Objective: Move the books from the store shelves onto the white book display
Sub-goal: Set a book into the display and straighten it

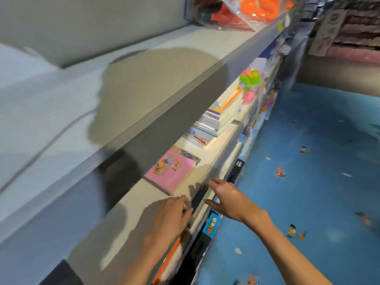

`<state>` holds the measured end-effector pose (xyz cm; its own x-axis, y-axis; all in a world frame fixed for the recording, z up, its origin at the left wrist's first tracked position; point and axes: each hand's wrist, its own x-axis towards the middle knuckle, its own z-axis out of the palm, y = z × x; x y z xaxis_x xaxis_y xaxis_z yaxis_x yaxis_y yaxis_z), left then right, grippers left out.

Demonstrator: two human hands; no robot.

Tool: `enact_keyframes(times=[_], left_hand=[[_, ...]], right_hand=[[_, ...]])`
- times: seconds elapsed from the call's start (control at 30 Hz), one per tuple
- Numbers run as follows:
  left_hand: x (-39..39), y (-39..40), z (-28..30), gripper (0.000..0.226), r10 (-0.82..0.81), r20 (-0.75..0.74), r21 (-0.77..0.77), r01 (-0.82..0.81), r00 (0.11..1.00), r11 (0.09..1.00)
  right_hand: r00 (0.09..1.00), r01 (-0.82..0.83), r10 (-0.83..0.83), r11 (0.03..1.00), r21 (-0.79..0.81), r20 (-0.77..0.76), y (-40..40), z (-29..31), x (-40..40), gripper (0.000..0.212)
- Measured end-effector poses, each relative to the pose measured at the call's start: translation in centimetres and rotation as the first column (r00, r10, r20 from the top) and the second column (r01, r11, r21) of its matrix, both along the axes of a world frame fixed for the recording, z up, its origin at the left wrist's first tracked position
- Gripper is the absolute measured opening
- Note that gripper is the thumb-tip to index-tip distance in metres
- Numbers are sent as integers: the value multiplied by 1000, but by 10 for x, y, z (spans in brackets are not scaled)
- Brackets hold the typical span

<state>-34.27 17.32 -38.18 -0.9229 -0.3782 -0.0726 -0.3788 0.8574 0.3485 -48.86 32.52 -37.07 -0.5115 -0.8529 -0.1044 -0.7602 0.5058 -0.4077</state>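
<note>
At the shelf edge (pixel 207 173), both hands — left hand (pixel 170 214), right hand (pixel 226 197) — grip released, holding nothing.

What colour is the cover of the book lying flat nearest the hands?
Pink, with a colourful picture; the book shows in the head view.

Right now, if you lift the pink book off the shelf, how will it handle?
The pink book looks thin and lies flat, so probably light and a bit floppy. Its cover seems glossy, so it may slide. Both the left hand and right hand are empty.
</note>
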Motion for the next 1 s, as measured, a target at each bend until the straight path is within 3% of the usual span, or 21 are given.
enact_keyframes(times=[0.1, 0.2, 0.33, 0.4, 0.47, 0.53, 0.6, 0.77, 0.87, 1.0], left_hand=[[-13, 0, -4, 19, 165, 9, 2, -165, 986, 986], [-23, 3, -13, 15, 396, -74, 130, -385, 915, 914], [-29, 11, -19, 23, 675, -42, 142, -665, 736, 733], [-32, 17, -18, 18, 806, -34, 315, -759, 591, 570], [-38, 18, -14, 20, 888, -1, 547, -743, 459, 385], [-44, 17, -9, 21, 929, 25, 745, -626, 370, 229], [-52, 16, -2, 16, 946, 64, 847, -518, 319, 117], [-64, 15, 6, 23, 962, 128, 848, -529, 241, 20], [-63, 18, 9, 28, 960, 159, 858, -513, 232, -19], [-60, 23, 6, 28, 962, 154, 868, -496, 224, -24]], right_hand=[[996, -88, 88, 996, -3, -2, -26, -7, -32, 51], [989, -129, 132, 990, -49, 61, -43, -11, -64, 51], [961, -50, 98, 981, -189, 259, -64, -23, -100, 55], [940, 18, 57, 976, -215, 336, -74, -21, -110, 62], [899, 45, 36, 984, -175, 436, -80, -20, -115, 67], [856, 46, 15, 993, -104, 517, -84, -19, -118, 66], [836, 77, -19, 994, -84, 549, -90, -23, -120, 67], [824, 70, -57, 998, -2, 564, -106, -21, -121, 91], [803, 67, -55, 998, 3, 594, -104, -17, -117, 57], [703, 163, -90, 986, -37, 706, -101, -24, -116, 56]])
